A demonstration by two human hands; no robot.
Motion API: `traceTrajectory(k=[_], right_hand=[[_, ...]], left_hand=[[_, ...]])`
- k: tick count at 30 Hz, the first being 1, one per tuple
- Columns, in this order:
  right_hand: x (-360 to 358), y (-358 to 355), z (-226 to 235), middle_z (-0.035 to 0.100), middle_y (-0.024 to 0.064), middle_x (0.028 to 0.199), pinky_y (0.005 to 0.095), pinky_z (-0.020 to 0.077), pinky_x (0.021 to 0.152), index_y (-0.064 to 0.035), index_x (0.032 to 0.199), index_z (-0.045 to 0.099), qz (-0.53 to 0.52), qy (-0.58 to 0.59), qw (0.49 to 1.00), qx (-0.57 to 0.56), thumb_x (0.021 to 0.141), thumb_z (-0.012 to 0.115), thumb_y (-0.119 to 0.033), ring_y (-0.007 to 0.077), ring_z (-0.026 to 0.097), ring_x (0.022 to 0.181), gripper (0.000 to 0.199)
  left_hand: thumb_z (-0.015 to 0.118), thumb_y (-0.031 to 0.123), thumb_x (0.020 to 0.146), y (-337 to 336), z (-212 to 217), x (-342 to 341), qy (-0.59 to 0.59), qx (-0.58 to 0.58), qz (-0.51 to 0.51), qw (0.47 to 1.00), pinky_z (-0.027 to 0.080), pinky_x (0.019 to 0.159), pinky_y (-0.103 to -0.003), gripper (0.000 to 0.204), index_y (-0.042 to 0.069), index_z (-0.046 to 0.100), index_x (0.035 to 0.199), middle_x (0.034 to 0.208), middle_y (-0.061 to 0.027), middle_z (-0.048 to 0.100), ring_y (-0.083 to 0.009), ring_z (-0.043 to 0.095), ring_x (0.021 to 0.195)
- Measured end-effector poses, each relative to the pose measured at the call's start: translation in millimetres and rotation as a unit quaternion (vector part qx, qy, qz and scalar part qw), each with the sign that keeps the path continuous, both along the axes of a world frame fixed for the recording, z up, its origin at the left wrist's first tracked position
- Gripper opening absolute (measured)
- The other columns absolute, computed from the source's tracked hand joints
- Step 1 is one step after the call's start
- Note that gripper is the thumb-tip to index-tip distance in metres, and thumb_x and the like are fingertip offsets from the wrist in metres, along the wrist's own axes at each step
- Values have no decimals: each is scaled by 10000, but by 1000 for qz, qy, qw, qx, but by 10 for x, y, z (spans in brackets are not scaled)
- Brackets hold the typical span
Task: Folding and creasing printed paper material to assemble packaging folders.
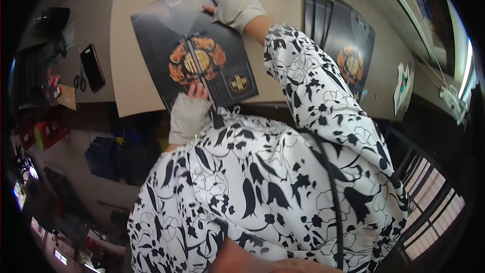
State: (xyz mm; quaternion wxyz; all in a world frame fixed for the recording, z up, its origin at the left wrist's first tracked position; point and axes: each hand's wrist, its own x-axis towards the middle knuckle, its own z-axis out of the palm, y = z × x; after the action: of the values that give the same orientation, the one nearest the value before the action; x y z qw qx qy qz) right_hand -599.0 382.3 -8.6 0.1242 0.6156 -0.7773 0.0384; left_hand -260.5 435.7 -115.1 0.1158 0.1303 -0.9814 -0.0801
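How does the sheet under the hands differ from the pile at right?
The sheet lies on the pale board; the pile, right of it. The left hand and right hand touch the sheet; neither touches the pile. The sheet looks single; the pile shows several overlapping pieces. Both show a round orange-and-yellow print.

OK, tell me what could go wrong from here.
The dark printed sheet could crease or shift if the left hand or right hand on it slips. The right sleeve partly overlaps the fanned sheets in view and might nudge them. The phone lies near the edge of the table, so a bump could knock it off.
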Motion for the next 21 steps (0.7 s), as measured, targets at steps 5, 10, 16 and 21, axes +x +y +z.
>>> traceTrajectory(k=[5, 10, 16, 21], right_hand=[[649, 1240, -380, 370, 220, 1654, 587, 256, 1244, -73, 1567, 443, 34, -80, 988, 129, 984, 550, -614, 382, 334, 1546, 803], [1344, 1927, -980, 337, 217, 1672, 581, 231, 1255, -61, 1577, 430, 28, -156, 965, 211, 951, 587, -636, 384, 301, 1561, 865], [1211, 1684, -871, 712, 222, 1066, 479, 548, 902, -19, 1058, 680, -181, -470, 863, 35, 932, 680, -554, 401, 692, 1051, 550], [639, 1200, -500, 726, 241, 1046, 464, 562, 864, 50, 1069, 680, -282, -598, 742, 110, 932, 767, -332, 397, 709, 1012, 415]], left_hand=[[793, 249, 715, 2, -62, 29, -49, 22, 15, 998, 412, 1104, -521, 763, 17, 594, 1414, 1512, -218, 564, -364, 513, 1434], [778, 243, 762, -383, -117, 357, -123, 21, 17, 992, 417, 1134, -480, 717, 12, 595, 1415, 1505, -216, 569, -351, 511, 1433], [712, 166, 805, -587, -30, 367, -130, 11, -16, 991, 470, 1070, -451, 580, 4, 626, 1355, 1421, -203, 633, -330, 590, 1344], [694, 97, 787, -573, 389, -86, -1, 0, -73, 997, 488, 1045, -449, 561, -2, 639, 1336, 1380, -197, 662, -338, 626, 1298]])
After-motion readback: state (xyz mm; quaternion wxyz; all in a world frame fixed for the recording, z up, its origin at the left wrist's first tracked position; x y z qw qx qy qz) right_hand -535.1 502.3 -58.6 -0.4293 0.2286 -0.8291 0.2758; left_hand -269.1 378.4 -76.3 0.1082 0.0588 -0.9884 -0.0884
